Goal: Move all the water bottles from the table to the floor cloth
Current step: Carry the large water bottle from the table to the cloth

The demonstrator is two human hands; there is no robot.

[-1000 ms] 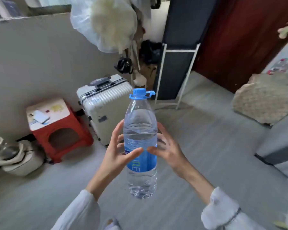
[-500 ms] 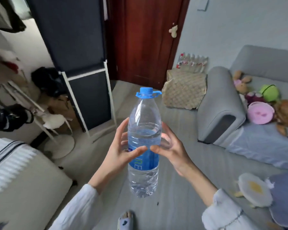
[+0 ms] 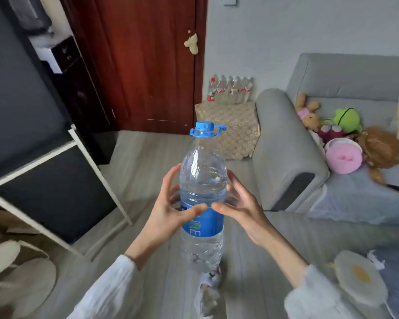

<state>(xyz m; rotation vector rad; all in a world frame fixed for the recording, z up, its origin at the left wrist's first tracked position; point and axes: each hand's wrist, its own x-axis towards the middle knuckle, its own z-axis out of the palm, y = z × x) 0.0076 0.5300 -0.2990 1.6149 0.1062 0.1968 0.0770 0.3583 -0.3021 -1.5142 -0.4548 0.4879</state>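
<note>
Head view. Clear ribbed plastic water bottle (image 3: 202,199), blue cap and glossy blue label, held upright in the air over the grey plank floor (image 3: 145,157). Left hand (image 3: 168,211) and right hand (image 3: 242,209) both clasp its waist, thumbs nearly meeting. Water fills it to the shoulder. Since 0.5 s ago the view has swung right: more grey fabric sofa (image 3: 293,143), suitcase gone.
</note>
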